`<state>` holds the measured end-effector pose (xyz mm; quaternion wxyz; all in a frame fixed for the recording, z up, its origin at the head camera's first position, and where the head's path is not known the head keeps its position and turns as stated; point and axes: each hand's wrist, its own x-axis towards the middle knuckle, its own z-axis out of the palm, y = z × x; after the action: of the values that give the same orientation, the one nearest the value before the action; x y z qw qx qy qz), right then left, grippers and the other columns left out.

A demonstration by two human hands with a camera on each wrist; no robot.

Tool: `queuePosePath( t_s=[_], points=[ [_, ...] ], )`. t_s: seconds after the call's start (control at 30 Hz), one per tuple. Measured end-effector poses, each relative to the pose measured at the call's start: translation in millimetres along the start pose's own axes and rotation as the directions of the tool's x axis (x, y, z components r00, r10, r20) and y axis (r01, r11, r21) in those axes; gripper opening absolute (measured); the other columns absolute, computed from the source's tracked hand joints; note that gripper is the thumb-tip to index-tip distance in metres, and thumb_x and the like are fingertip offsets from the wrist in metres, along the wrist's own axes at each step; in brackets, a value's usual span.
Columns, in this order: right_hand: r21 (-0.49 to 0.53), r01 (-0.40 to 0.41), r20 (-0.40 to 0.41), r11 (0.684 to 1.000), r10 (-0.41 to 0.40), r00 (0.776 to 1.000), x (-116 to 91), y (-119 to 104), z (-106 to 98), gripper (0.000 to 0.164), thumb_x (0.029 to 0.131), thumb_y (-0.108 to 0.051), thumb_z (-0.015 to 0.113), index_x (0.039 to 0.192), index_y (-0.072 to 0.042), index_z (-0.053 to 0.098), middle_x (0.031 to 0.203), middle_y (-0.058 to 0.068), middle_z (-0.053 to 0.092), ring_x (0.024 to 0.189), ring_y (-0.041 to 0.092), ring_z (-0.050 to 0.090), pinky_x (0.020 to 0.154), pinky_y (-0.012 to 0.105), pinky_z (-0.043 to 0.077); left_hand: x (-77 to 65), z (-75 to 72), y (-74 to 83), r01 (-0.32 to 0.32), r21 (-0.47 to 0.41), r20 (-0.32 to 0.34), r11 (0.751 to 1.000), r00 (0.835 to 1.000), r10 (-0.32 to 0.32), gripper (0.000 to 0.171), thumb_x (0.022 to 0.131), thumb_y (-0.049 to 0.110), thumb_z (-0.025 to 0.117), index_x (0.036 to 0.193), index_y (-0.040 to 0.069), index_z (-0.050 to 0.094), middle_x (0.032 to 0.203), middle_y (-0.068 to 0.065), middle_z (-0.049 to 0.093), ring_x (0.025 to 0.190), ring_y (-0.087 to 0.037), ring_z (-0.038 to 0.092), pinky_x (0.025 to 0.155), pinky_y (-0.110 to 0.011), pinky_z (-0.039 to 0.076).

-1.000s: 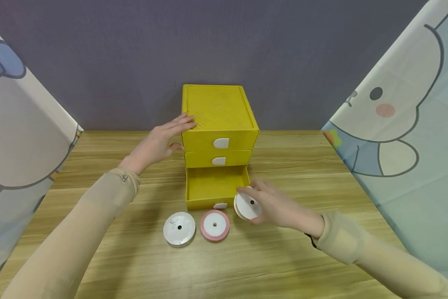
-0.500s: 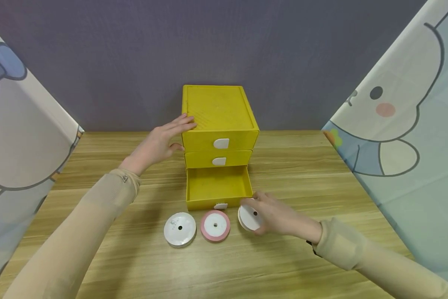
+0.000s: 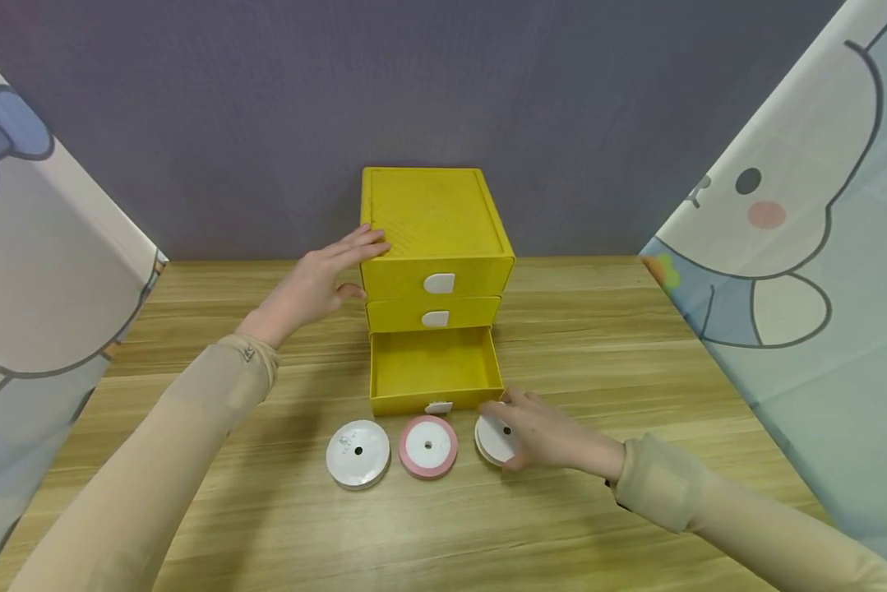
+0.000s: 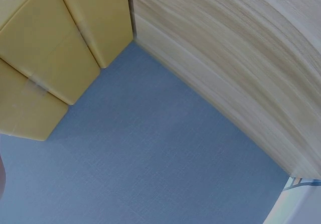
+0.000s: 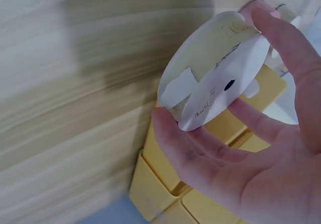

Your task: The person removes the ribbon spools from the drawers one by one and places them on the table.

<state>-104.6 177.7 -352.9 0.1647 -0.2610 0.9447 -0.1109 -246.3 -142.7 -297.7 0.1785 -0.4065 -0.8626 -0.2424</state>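
My right hand (image 3: pixel 557 436) grips a white ribbon spool (image 3: pixel 495 438) in front of the bottom drawer's right corner. In the right wrist view, thumb and fingers hold that spool by its edges, with cream ribbon showing between its flanges. My left hand (image 3: pixel 311 284) rests on the left side and top edge of a yellow drawer cabinet (image 3: pixel 431 214), fingers extended. The cabinet's bottom drawer (image 3: pixel 428 366) is pulled out with nothing in it. On the table, a pink-rimmed spool (image 3: pixel 427 446) lies flat left of the held one, and a larger white spool (image 3: pixel 358 454) lies farther left.
The two upper drawers, with white tabs (image 3: pixel 439 284), are closed. A wooden table (image 3: pixel 606 329) carries everything. A grey-blue wall (image 3: pixel 265 123) stands right behind the cabinet, and cartoon-printed sheets (image 3: pixel 798 247) hang at both sides.
My right hand has carried the white ribbon spool toward me and slightly right, away from the drawer front, down level with the pink one. The left hand has stayed on the cabinet.
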Motion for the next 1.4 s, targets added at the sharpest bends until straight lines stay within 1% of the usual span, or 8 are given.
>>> queuePosePath(
  t_s=[0.17,0.43,0.57,0.8,0.93,1.1,1.4],
  points=[
    [-0.003,-0.013,0.003,1.0,0.013,1.0,1.3,2.9,4.9,0.074,0.063,-0.019,0.089,0.128,-0.007,0.055,0.114,0.019,0.055,0.091,0.026,0.055,0.074,0.04,0.053,-0.2,0.6,-0.5,-0.003,0.004,-0.003,1.0,1.0,0.003,0.074,0.071,-0.007,0.077,0.139,0.006,0.05,0.15,-0.011,0.043,0.142,-0.03,0.037,0.107,-0.044,0.045],
    [0.024,-0.069,0.011,0.997,0.069,0.998,5.6,6.5,9.1,0.075,0.065,-0.019,0.088,0.13,-0.008,0.054,0.115,0.019,0.054,0.091,0.025,0.053,0.074,0.039,0.051,-0.4,1.5,-1.6,-0.005,-0.003,-0.006,1.0,1.0,0.005,0.075,0.071,-0.007,0.078,0.139,0.006,0.05,0.15,-0.011,0.044,0.142,-0.03,0.037,0.108,-0.044,0.044],
    [0.025,-0.075,0.013,0.997,0.075,0.997,6.6,7.7,10.4,0.075,0.065,-0.019,0.088,0.13,-0.008,0.054,0.115,0.018,0.054,0.091,0.024,0.053,0.073,0.039,0.052,-0.2,1.8,-1.6,-0.008,0.002,-0.007,1.0,1.0,0.008,0.074,0.071,-0.007,0.078,0.138,0.005,0.05,0.15,-0.011,0.044,0.141,-0.03,0.037,0.108,-0.044,0.045],
    [0.025,-0.056,0.003,0.998,0.056,0.998,7.3,10.5,13.1,0.073,0.064,-0.02,0.088,0.129,-0.009,0.055,0.114,0.019,0.054,0.09,0.025,0.053,0.072,0.039,0.052,-0.5,2.2,-1.7,-0.017,0.003,-0.018,1.0,1.0,0.017,0.074,0.071,-0.007,0.078,0.138,0.005,0.051,0.149,-0.011,0.044,0.141,-0.03,0.038,0.106,-0.044,0.046],
    [0.019,-0.039,-0.001,0.999,0.039,0.999,7.6,12.5,15.8,0.073,0.064,-0.02,0.088,0.128,-0.009,0.055,0.111,0.018,0.054,0.087,0.023,0.052,0.07,0.037,0.052,-0.2,2.2,-1.8,-0.018,0.005,-0.019,1.0,1.0,0.018,0.074,0.071,-0.006,0.078,0.138,0.005,0.051,0.149,-0.012,0.044,0.141,-0.031,0.038,0.107,-0.044,0.046],
    [0.025,-0.045,0.011,0.999,0.044,0.999,8.1,14.1,18.6,0.073,0.064,-0.021,0.088,0.129,-0.01,0.054,0.11,0.017,0.053,0.087,0.021,0.051,0.071,0.036,0.051,0.1,1.9,-1.7,-0.017,0.004,-0.017,1.0,1.0,0.017,0.073,0.07,-0.006,0.078,0.138,0.005,0.051,0.149,-0.012,0.044,0.141,-0.031,0.038,0.108,-0.044,0.045],
    [0.011,-0.013,-0.008,1.0,0.013,1.0,8.9,17.4,24.1,0.073,0.064,-0.022,0.088,0.128,-0.01,0.054,0.109,0.017,0.053,0.087,0.022,0.051,0.068,0.036,0.053,0.0,2.4,-2.4,-0.019,0.0,-0.018,1.0,1.0,0.019,0.074,0.07,-0.007,0.078,0.138,0.004,0.051,0.149,-0.012,0.044,0.141,-0.031,0.038,0.108,-0.044,0.044]
  ],
)
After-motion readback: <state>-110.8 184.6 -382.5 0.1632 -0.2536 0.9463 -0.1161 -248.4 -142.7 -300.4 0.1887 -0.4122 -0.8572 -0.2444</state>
